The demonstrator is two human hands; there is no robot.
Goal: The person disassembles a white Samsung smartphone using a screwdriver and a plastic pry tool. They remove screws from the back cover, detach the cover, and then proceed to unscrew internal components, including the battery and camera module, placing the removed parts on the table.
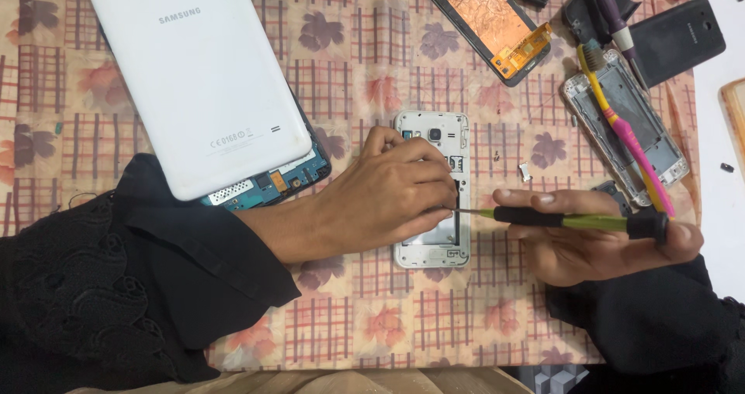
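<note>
A white phone point(434, 134) with its back cover off lies face down on the patterned cloth point(357, 76). My left hand point(384, 196) rests on the phone's middle and holds it in place, fingers curled over the battery bay. My right hand point(590, 242) holds a green and black screwdriver point(574, 221) lying across its fingers. The thin metal tip points left and meets the phone's right edge beside my left fingertips.
A white tablet back cover point(194, 76) lies over an exposed tablet board point(272, 184) at upper left. At the right lie a silver phone frame point(628, 122), a pink and yellow toothbrush point(628, 138), a black back cover point(679, 37), a copper-lined phone part point(489, 21) and loose small screws point(526, 171).
</note>
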